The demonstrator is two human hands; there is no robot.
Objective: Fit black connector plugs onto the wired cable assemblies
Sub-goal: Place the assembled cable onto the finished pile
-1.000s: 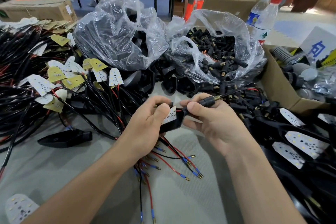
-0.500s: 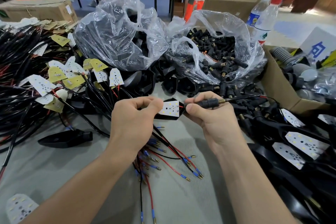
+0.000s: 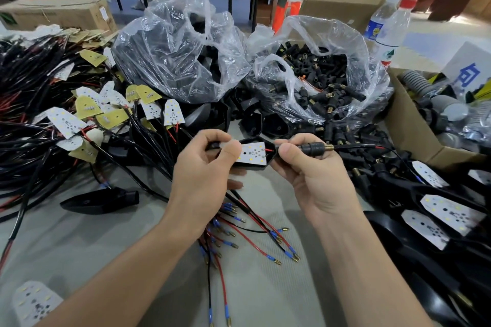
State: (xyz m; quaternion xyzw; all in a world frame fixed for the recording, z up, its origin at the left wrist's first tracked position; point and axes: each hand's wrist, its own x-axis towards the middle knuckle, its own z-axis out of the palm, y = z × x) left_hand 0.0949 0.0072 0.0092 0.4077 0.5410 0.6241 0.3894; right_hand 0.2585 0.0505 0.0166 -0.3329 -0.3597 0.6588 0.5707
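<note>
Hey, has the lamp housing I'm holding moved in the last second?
Yes. The lamp housing has lifted up-frame, toward the bag of plugs, and tipped face up, judged against the loose housing lying on the table.

Plug, centre frame: black ribbed body, brass tip. Shell: black. Board in it: white with yellow dots. Wires, lower centre: red and black, blue sleeves, brass ends. Tabletop: grey. Loose boards, mid left: white and pale yellow mix. Bags, top: clear, black contents. Box, right: brown. Bottles, upper right: one red cap, one white.
</note>
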